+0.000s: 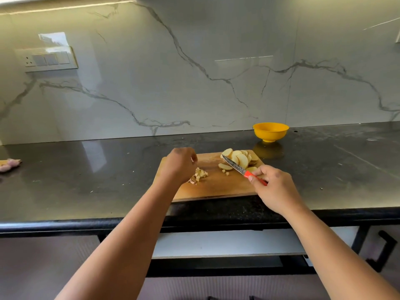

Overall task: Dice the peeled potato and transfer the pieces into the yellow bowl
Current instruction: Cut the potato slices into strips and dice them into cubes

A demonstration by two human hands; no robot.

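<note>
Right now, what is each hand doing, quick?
Left hand: loosely curled over the diced bits; whether it holds any cannot be told.
Right hand: closed on the knife.

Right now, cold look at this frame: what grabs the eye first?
The yellow bowl pops first, alone at the back of the dark counter against the marble wall. Next, the wooden cutting board at the counter's front edge, with fanned potato slices at its far right corner and a small pile of diced pieces beside the left hand. The right hand holds a red-handled knife, blade angled over the slices.
</note>
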